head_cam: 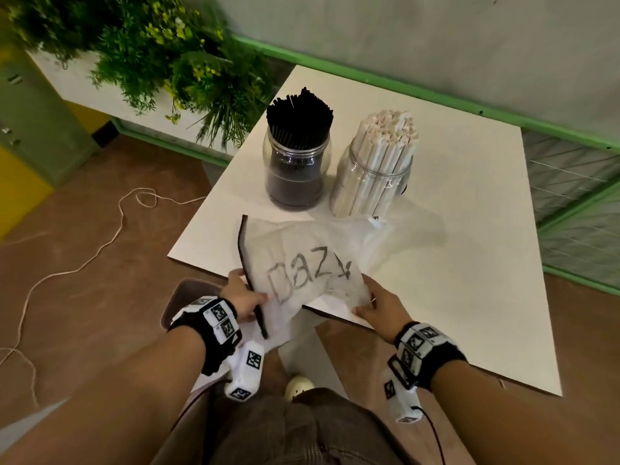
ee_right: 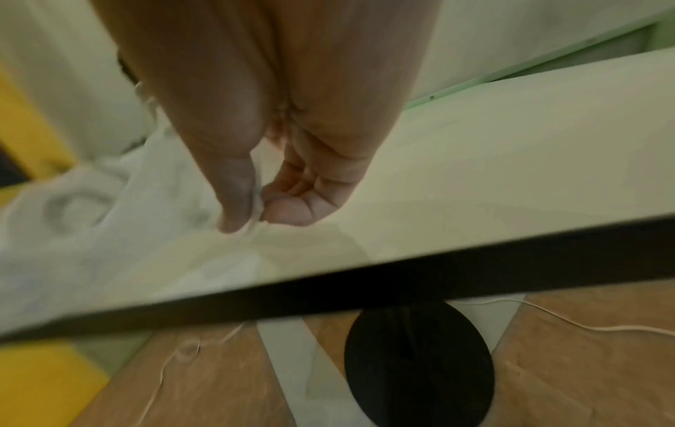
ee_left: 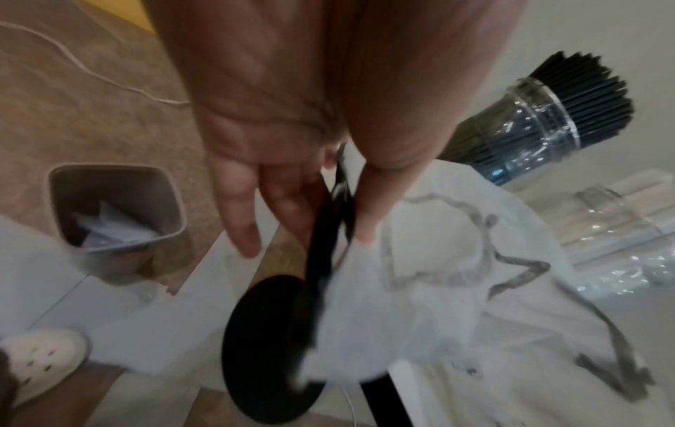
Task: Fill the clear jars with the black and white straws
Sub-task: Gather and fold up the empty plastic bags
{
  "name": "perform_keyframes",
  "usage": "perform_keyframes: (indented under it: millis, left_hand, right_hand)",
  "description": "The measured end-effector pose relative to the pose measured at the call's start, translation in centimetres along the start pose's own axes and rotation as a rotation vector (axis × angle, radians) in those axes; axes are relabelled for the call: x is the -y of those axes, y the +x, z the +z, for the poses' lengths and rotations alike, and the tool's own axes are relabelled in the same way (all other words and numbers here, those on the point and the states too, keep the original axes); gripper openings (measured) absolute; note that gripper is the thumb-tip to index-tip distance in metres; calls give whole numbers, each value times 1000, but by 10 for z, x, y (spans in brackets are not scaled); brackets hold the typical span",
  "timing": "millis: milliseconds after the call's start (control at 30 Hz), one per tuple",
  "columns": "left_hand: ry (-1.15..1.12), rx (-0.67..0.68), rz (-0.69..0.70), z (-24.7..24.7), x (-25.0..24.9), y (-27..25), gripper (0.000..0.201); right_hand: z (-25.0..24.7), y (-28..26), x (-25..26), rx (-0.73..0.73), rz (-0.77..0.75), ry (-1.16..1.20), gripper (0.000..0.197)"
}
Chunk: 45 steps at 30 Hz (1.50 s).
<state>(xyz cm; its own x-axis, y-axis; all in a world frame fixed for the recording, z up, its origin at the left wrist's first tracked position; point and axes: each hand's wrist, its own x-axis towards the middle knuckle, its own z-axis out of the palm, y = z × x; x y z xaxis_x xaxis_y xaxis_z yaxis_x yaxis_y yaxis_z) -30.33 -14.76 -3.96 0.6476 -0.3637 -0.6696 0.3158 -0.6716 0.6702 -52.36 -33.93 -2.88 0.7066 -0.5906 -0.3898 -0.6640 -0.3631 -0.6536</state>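
Note:
Two clear jars stand at the back of the white table point(head_cam: 469, 263). The left jar point(head_cam: 295, 169) is packed with black straws point(head_cam: 300, 117); the right jar point(head_cam: 372, 182) is packed with white straws point(head_cam: 389, 135). A thin white bag point(head_cam: 308, 263) with grey lettering and a black edge strip point(head_cam: 245, 256) lies at the table's near corner. My left hand point(head_cam: 245, 297) pinches the black strip point(ee_left: 328, 245) between thumb and fingers. My right hand point(head_cam: 379, 307) pinches the bag's near right edge point(ee_right: 255, 202).
A brown bin point(ee_left: 117, 213) with paper inside stands on the floor to the left of the table. The table's black round base point(ee_right: 420, 364) sits below. A white cord point(head_cam: 100, 250) trails over the brown floor. Green plants point(head_cam: 151, 52) hang at the back left.

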Motion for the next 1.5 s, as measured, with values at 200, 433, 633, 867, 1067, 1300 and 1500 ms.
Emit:
perform_keyframes:
  millis: [200, 433, 633, 867, 1067, 1300, 1500]
  left_hand:
    - [239, -253, 159, -63, -13, 10, 69]
    - [421, -21, 341, -49, -7, -6, 40]
    - [357, -83, 196, -67, -8, -8, 18]
    - [558, -27, 300, -77, -19, -17, 40]
    - [478, -106, 326, -77, -19, 1, 38]
    - [519, -134, 249, -62, -27, 17, 37]
    - [636, -138, 205, -59, -36, 31, 39]
  right_hand:
    - [-63, -16, -31, -113, 78, -223, 60]
    - [-21, -18, 45, -206, -444, -479, 87]
    - [10, 2, 17, 424, -238, -802, 120]
    - [-23, -4, -23, 344, -274, -670, 82]
    - [-47, -5, -12, 128, 172, -63, 42]
    - [-45, -12, -13, 171, 147, 267, 95]
    - [-41, -5, -19, -47, 195, 26, 19]
